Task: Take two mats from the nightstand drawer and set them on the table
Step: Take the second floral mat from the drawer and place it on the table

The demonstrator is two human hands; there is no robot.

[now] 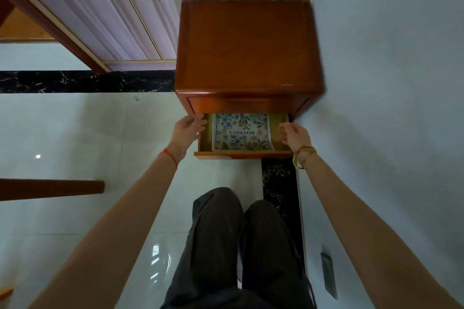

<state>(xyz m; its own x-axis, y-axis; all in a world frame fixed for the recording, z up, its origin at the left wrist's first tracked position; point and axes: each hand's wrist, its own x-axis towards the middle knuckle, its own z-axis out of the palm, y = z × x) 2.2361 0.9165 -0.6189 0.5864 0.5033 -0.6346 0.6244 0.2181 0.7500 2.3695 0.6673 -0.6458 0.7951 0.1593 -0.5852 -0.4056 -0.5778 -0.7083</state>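
1. The nightstand [247, 50] stood in the upper middle of the frame, against the pale wall on the right.
2. Its lower drawer [241, 154] was pulled out toward you, just below the centre of the frame.
3. A floral mat [242, 131] printed with the word BEAUTIFUL lay flat inside the drawer, with bare strips of drawer bottom on both sides of it. Whether a second mat lay under it could not be told.
4. Your left hand [187, 129] was at the drawer's left side, fingers [200, 121] loosely parted and holding nothing. The tips were at the left wall, just beside the mat's left edge and apart from it.
5. Your right hand [296, 135] was over the drawer's right end, fingers [283, 130] relaxed and slightly spread, also holding nothing. They were near the mat's right edge and not touching it.
6. A red string [169, 158] circled your left wrist and a bracelet [303, 155] your right.
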